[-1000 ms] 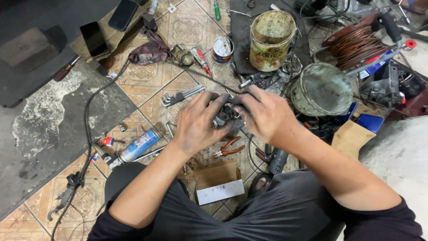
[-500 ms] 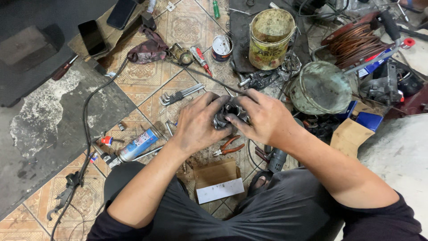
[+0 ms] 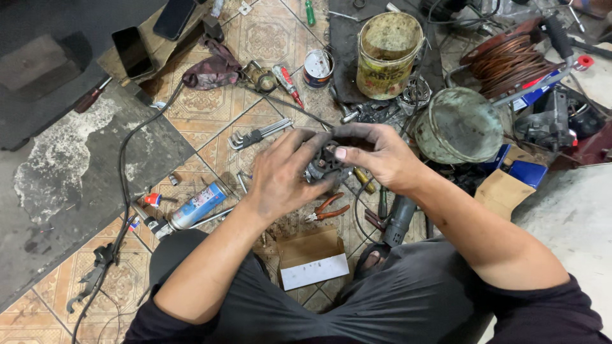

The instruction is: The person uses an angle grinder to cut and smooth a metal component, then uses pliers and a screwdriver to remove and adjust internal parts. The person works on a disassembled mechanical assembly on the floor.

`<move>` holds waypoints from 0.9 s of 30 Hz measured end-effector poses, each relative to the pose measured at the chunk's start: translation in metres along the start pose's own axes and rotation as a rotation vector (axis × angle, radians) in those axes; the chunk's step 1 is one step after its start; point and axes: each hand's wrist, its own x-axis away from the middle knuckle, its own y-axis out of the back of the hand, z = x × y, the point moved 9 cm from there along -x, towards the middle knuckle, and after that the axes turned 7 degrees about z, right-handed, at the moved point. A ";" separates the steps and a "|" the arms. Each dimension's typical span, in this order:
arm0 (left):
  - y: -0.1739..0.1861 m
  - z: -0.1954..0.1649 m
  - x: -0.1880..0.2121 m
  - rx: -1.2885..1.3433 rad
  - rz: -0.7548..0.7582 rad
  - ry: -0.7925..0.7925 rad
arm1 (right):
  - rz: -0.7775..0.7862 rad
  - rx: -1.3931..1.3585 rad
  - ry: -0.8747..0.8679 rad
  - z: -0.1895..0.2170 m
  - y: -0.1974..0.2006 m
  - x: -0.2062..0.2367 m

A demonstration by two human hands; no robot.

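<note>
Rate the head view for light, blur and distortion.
Head view: even, soft light, faint shadows; both hands and the dark part they grip look sharp; the paint can leans outward near the top, a wide-lens effect; no strong glare.

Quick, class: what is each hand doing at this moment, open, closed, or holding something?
Left hand: closed around the dark metal part, gripping it from the left.
Right hand: closed on the same part, fingers curled over its top.

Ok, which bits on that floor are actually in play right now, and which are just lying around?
In hand:
- small dark greasy metal part
- left hand
- right hand

Lying about:
- orange-handled pliers
- blue and white spray can
- rusty yellow tin bucket
- coil of copper wire
- set of hex keys
</note>
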 end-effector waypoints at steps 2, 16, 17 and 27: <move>0.003 -0.003 -0.002 -0.021 -0.003 -0.015 | -0.006 0.013 0.031 0.004 -0.002 0.001; 0.005 -0.003 -0.005 -0.009 0.023 0.042 | -0.083 0.370 0.186 0.034 -0.012 0.014; 0.004 -0.002 -0.004 -0.012 0.028 0.049 | -0.059 0.362 0.190 0.035 -0.013 0.014; 0.003 0.004 -0.003 -0.007 0.017 0.068 | -0.048 0.223 0.189 0.036 -0.017 0.011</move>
